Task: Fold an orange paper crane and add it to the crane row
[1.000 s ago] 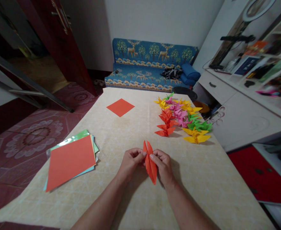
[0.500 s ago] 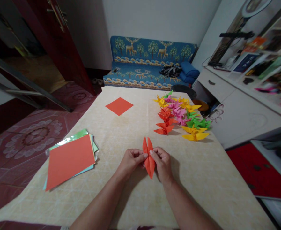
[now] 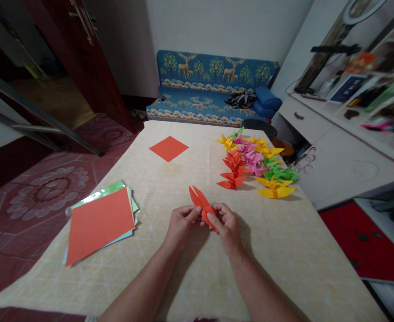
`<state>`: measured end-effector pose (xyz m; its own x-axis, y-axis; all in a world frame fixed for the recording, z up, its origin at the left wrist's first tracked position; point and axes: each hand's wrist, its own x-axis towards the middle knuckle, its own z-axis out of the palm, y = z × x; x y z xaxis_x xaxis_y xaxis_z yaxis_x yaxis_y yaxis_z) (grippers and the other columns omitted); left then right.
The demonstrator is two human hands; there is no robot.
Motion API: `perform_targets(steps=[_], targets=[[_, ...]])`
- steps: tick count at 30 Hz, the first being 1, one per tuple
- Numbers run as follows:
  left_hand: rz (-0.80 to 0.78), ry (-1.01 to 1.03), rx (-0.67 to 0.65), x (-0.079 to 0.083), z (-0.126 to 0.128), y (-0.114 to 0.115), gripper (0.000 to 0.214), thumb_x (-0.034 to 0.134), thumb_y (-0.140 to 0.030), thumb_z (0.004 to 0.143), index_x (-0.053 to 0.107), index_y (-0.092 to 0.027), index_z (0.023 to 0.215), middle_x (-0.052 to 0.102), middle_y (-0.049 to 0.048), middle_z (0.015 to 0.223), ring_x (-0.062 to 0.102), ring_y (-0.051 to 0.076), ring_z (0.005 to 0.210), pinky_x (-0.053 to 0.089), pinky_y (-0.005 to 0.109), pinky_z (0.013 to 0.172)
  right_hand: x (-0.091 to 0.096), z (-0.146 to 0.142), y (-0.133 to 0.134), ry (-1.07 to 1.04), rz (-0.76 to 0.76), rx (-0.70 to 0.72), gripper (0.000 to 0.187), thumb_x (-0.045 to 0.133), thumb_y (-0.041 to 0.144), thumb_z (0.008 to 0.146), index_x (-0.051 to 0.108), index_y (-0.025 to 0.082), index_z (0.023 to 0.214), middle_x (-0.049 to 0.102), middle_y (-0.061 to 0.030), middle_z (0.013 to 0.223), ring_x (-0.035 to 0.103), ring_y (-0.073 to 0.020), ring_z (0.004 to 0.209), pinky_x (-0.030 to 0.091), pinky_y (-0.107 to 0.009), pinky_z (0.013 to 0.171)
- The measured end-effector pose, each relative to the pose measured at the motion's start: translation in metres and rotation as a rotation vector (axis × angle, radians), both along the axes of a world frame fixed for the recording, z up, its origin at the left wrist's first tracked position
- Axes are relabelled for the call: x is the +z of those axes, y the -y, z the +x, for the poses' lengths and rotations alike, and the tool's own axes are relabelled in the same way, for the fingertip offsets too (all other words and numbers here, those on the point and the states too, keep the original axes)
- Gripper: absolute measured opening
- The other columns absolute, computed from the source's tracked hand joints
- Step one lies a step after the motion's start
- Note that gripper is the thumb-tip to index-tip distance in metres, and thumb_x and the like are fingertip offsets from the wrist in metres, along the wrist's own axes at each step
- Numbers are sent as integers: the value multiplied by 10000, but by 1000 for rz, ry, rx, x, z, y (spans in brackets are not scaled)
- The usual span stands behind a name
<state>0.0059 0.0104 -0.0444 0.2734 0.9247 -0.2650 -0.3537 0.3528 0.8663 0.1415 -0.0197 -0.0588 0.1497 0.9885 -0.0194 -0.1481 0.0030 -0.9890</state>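
Observation:
A narrow, folded piece of orange paper [image 3: 200,203] is pinched between both hands just above the table. My left hand [image 3: 181,223] grips its left side with thumb and fingertips closed. My right hand [image 3: 225,223] pinches its right side, covering the lower tip. The piece's two pointed ends lean up and to the left. A stack of coloured paper sheets [image 3: 99,221] with an orange sheet on top lies to the left of my hands. A single orange square [image 3: 168,148] lies farther up the table.
Several folded paper cranes [image 3: 255,165] in orange, pink, yellow and green sit in rows at the table's [image 3: 284,250] right side. A blue patterned sofa [image 3: 210,89] stands beyond the table. A white cabinet [image 3: 337,156] with cluttered shelves runs along the right.
The orange folded piece has tilted from upright to leaning left, and its lower tip has gone behind my right hand. Both hands stay pinched on it.

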Motion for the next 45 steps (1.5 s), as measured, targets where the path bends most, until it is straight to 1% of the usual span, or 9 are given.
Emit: perform_targets(steps=[6,10,15,20,24,28,32,39,45], targets=[[-7,-15,16,1,2,1,309,763,-407,663,731,-114,756,706,76,712,612,132,590,503,246,604,-1,-1,-1,93,-33,-34,219,670,360,745,544,186,787,551,38,577,444,-84,457,322,-195,419],[86,-80,46,1,6,2,291,765,-386,662,713,-110,737,688,63,687,587,126,572,459,226,557,0,-2,1,127,-12,-46,211,650,348,750,516,196,689,455,74,486,405,-77,424,312,-195,417],[118,-94,98,-1,8,2,272,785,-355,642,706,-111,731,656,34,615,533,99,525,414,217,538,-2,-3,2,132,-12,-9,226,660,328,739,503,202,636,448,76,478,378,-74,415,281,-198,408],[109,-96,141,-1,6,0,262,774,-338,662,681,-96,626,618,20,548,496,88,489,379,221,518,1,-8,2,97,-25,25,181,664,326,747,546,195,704,552,47,555,410,-78,434,313,-198,411],[71,-56,203,-4,7,-1,221,774,-315,669,698,-108,683,653,32,598,526,105,524,398,235,545,3,-11,1,39,-24,9,192,683,319,734,567,196,824,631,21,646,466,-83,439,359,-203,429],[57,-6,218,-7,9,-2,206,783,-307,658,696,-120,672,666,30,609,548,112,546,407,231,556,3,-10,0,29,-10,-24,180,650,349,774,586,182,788,539,49,511,454,-90,441,334,-204,446],[62,21,198,-6,10,-1,209,786,-297,660,686,-113,672,656,22,594,532,92,528,406,208,538,2,-9,-1,-26,-6,-54,212,653,381,775,584,180,783,533,47,538,423,-83,450,318,-205,446],[63,-51,199,0,9,-2,268,772,-334,665,674,-85,677,662,47,616,551,102,515,441,212,510,-4,-5,0,-47,-8,-89,224,669,378,776,579,177,732,463,78,470,364,-65,419,263,-187,418],[66,-129,219,3,4,-4,278,776,-351,651,681,-92,681,673,50,632,575,111,539,455,203,499,-9,1,2,-77,-32,-45,201,669,362,784,583,183,755,417,99,431,348,-59,390,265,-176,404]])
